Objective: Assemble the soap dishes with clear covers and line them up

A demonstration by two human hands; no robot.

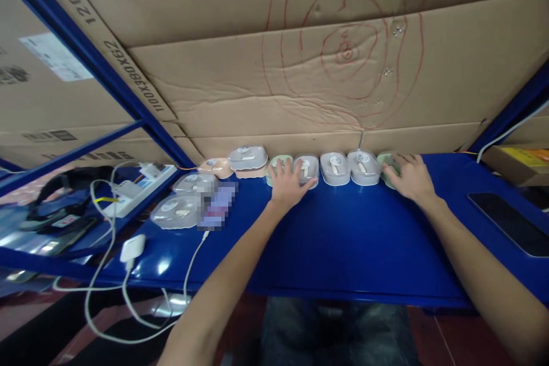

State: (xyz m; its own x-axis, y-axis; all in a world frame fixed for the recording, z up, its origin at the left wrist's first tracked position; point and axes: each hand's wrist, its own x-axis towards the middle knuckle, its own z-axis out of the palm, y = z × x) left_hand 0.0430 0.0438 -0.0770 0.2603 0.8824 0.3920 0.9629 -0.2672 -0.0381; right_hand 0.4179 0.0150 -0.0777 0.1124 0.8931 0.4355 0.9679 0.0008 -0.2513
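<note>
Lining cases along the cardboard wall: my left hand lies flat, open, on a green case; my right hand, open, covers another green case. Three cases left of both hands look unsorted.

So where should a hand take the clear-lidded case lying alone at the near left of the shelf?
Grip the clear-lidded case across its short sides, from above and the front. It lies flat, its domed lid looks smooth, and the blurred item crowds its right end.
</note>
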